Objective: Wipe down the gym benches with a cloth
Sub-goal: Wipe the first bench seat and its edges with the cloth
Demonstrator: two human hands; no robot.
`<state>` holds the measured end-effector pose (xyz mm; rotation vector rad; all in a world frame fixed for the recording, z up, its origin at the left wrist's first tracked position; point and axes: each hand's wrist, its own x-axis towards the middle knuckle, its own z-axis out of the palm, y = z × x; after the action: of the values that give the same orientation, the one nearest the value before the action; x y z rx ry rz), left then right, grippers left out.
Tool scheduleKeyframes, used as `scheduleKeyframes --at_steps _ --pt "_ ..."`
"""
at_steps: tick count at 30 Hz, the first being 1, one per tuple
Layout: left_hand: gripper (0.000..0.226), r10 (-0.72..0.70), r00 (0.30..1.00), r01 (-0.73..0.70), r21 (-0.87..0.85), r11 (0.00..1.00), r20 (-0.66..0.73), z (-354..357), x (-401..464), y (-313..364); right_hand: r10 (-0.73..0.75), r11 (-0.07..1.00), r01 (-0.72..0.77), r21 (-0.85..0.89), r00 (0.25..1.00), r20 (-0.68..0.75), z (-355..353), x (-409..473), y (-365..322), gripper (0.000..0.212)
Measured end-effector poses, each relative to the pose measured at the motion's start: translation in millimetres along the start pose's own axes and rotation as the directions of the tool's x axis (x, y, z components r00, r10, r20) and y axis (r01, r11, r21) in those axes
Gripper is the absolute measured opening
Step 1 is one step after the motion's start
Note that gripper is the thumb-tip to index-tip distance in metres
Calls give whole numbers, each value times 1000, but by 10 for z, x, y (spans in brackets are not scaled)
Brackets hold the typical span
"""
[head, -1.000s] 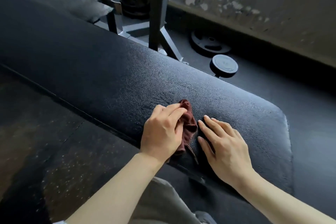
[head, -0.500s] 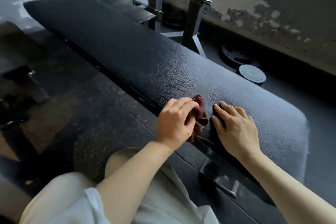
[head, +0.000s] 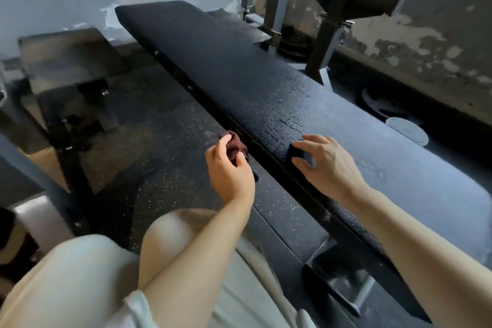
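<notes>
Bench (head: 266,82) lengthwise from near right to far left; left hand (head: 229,168) clutching cloth (head: 234,142), right hand (head: 327,162) flat, relaxed.

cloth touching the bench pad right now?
Apart. Head view: the cloth, bunched in the left hand, sits off the bench pad edge, with floor visible behind it.

We see the long black textured bench pad (head: 239,72) bare along its whole far stretch. Our right hand (head: 328,165) sits on its near part. Grey steel rack uprights (head: 323,42) crowd its far edge; speckled black rubber floor (head: 149,146) lies open left, a dark second bench (head: 66,61) beyond.
</notes>
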<state>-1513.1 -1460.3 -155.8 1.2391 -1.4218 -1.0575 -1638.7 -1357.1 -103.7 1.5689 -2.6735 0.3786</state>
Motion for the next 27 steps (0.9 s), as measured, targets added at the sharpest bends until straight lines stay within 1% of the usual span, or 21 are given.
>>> scheduleKeyframes --at_steps 4,5,7,9,11,13,15,17,20,22,25,27 --pt "17 -176 984 178 -83 980 36 186 -149 185 10 1000 -10 -27 1000 -14 69 26 19 38" --pt "15 -173 984 175 -89 981 31 197 -221 194 2 999 -3 -35 1000 -15 83 16 33 39" --pt "12 -105 994 108 -94 990 35 168 -364 180 -9 999 8 -45 1000 -14 107 -38 44 41" --pt "13 -118 992 122 -88 989 47 124 -377 243 -23 999 22 -47 1000 -21 91 -79 21 42" --pt "18 -196 980 197 -51 979 24 186 -278 318 -32 998 31 -57 999 -19 73 -79 18 41" --pt "28 -240 971 241 -93 966 22 242 -245 355 -30 997 29 -69 999 -13 55 -84 9 40" --pt "41 -242 970 241 -90 966 1 289 -248 333 -49 996 47 -78 999 -15 39 -81 19 39" --pt "46 -209 978 207 -75 975 -20 336 -233 265 -65 994 63 -94 998 -18 36 -77 56 37" --pt "38 -120 991 116 -78 990 -51 387 -161 198 -147 986 137 -98 984 -103 53 21 121 23" --pt "33 -98 993 90 -100 991 -73 427 -71 164 -175 984 168 -58 974 -145 69 199 120 16" --pt "28 -128 988 113 -164 980 -87 447 124 108 -262 965 262 -17 956 -131 167 494 29 23" --pt "27 -137 987 118 -194 974 -86 422 229 50 -292 955 297 8 944 -153 226 625 -68 24"
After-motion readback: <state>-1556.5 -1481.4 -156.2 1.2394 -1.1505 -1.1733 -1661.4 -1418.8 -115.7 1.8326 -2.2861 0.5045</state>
